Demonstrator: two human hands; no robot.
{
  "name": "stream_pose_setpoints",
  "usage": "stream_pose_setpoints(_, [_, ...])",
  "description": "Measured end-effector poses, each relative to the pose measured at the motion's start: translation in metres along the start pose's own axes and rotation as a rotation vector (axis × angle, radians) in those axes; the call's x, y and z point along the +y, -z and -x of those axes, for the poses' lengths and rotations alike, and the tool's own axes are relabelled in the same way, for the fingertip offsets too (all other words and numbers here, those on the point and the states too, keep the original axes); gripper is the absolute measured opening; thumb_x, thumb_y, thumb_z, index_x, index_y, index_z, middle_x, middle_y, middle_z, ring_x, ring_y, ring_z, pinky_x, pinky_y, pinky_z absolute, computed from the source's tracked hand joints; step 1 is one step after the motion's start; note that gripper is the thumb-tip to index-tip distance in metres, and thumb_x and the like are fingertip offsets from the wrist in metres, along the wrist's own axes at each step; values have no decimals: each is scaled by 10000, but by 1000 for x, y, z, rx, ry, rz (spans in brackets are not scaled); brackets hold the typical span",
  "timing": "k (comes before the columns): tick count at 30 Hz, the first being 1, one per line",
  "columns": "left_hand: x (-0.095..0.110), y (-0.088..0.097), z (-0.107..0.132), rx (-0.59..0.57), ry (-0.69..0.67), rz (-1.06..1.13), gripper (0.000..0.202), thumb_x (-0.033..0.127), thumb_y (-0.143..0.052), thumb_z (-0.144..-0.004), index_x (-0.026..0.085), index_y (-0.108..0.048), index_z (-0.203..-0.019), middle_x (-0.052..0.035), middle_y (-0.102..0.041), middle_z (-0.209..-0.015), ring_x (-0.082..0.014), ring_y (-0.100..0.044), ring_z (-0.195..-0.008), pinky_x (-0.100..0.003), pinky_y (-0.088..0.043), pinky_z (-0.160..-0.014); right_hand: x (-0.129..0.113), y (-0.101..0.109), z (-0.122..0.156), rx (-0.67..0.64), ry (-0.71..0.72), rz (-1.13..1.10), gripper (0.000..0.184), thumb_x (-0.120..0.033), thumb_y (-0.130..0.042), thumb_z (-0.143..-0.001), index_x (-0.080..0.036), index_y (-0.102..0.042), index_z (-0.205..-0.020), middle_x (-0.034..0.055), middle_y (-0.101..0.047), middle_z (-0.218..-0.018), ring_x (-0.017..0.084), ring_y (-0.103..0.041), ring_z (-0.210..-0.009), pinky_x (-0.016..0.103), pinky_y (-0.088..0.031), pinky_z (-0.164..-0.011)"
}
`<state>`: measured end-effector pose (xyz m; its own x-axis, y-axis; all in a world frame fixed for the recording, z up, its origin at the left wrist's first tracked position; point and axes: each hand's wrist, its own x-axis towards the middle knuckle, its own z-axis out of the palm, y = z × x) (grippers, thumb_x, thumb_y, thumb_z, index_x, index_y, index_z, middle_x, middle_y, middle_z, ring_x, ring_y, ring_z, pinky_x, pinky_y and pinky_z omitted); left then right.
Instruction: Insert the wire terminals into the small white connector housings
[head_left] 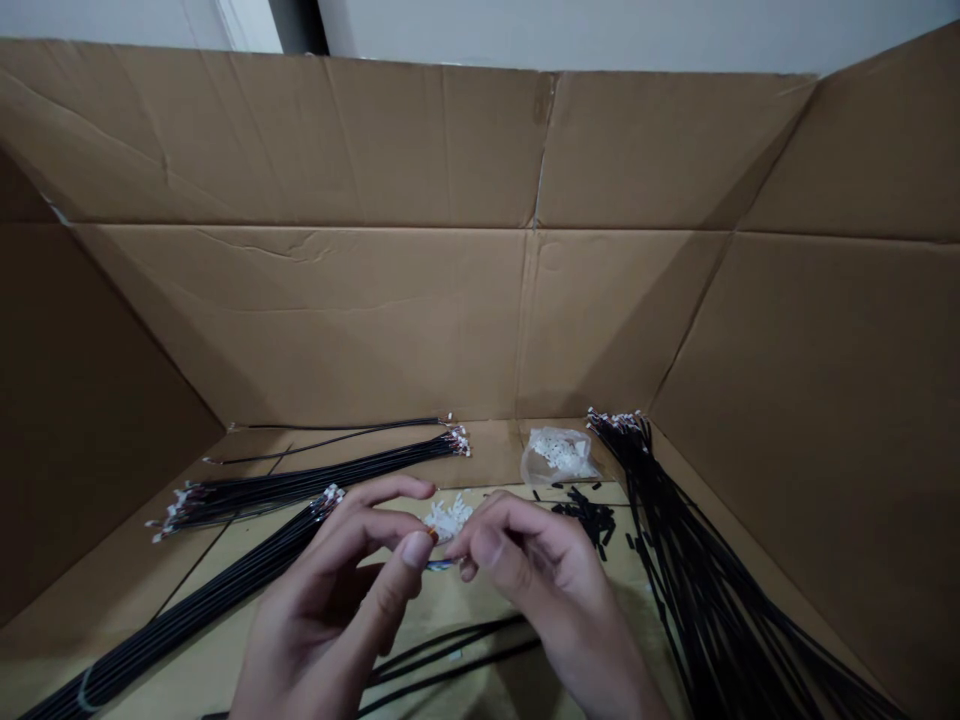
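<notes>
My left hand (352, 590) is closed in a pinch, thumb against forefinger, on thin coloured wires (440, 565). Blue, white and orange show between the two hands. From the other side my right hand (536, 580) also pinches these wires, its thumb and fingertips pressed together. The very ends of the wires are hidden by the fingers. Just behind the fingertips lies a pile of small white connectors (448, 515). Below the hands, black cables (457, 665) cross the surface; whether they join the held wires cannot be seen.
Cardboard walls (375, 320) enclose the work surface. Bundles of black cables with white connector ends lie on the left (217, 580), back left (322, 470) and right (697, 590). A clear bag of white pieces (559, 453) and loose short black tubes (589, 515) sit back right.
</notes>
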<state>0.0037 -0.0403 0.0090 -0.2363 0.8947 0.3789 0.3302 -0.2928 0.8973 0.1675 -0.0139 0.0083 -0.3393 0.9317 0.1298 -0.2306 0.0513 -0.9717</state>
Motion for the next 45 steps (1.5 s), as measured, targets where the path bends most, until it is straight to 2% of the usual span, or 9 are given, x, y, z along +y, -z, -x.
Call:
stream_pose_setpoints(2, [1,-2,0,6,71,49,302,513,-708,-870,245,-724,-731,-36,-679,-1086,-70,-571,-586,-132,-447,-415,-2,-1,1,21,22,32,214,-458,-794,-842,-246,-765,-827,4,-649,-791,194,-515,-785,327,-395,-753])
stream_pose_setpoints(4, [4,-5,1,6,139,104,310,521,-717,-863,234,-714,-745,-21,-648,-1115,-23,-460,-500,-132,-407,-382,-3,-2,1,47,80,60,119,-363,-826,-804,-258,-771,-802,-9,-648,-767,187,-498,-758,314,-392,-718])
stream_pose_setpoints(12, [6,-10,1,61,188,192,321,527,-752,-827,232,-682,-723,12,-581,-1000,-27,-438,-521,-125,-387,-394,1,-7,-3,123,204,163,128,-321,-794,-838,-245,-764,-739,8,-702,-737,194,-548,-714,326,-408,-681])
stream_pose_setpoints(19, [3,-9,2,65,109,113,294,508,-750,-833,235,-700,-738,-10,-573,-1000,-63,-471,-581,-130,-370,-385,4,-12,-4,184,338,240,90,-200,-778,-816,-251,-737,-754,-18,-713,-735,175,-550,-695,299,-394,-641])
stream_pose_setpoints(22, [3,-11,4,83,118,95,281,498,-740,-847,238,-698,-747,-10,-574,-1005,-59,-414,-554,-142,-354,-372,7,-12,-4,197,341,230,107,-206,-773,-835,-248,-735,-743,-15,-718,-732,173,-550,-685,299,-398,-635])
stream_pose_setpoints(32, [8,-14,3,121,125,165,297,491,-753,-841,225,-673,-736,27,-529,-996,-11,-449,-533,-114,-358,-397,7,-13,-8,193,313,222,183,-262,-787,-852,-218,-725,-686,1,-708,-674,166,-555,-648,295,-433,-619])
stream_pose_setpoints(37, [7,-16,3,140,151,205,302,493,-774,-816,224,-662,-735,31,-530,-1004,-8,-446,-535,-98,-382,-420,10,-13,-6,232,687,444,172,-158,-742,-912,-184,-700,-747,-11,-701,-680,134,-586,-632,261,-456,-603])
stream_pose_setpoints(41, [2,-13,-1,109,83,167,265,457,-770,-823,236,-671,-713,7,-552,-965,-80,-543,-661,-124,-457,-493,15,-11,-3,251,1006,691,172,-64,-625,-970,-185,-731,-911,5,-716,-748,148,-554,-659,295,-462,-637])
stream_pose_setpoints(45, [0,-7,-4,7,56,111,245,436,-732,-860,241,-700,-715,-13,-576,-954,-94,-537,-648,-138,-437,-455,21,-4,-3,310,1043,784,238,-66,-650,-956,-264,-770,-1014,9,-689,-860,182,-544,-773,319,-483,-720])
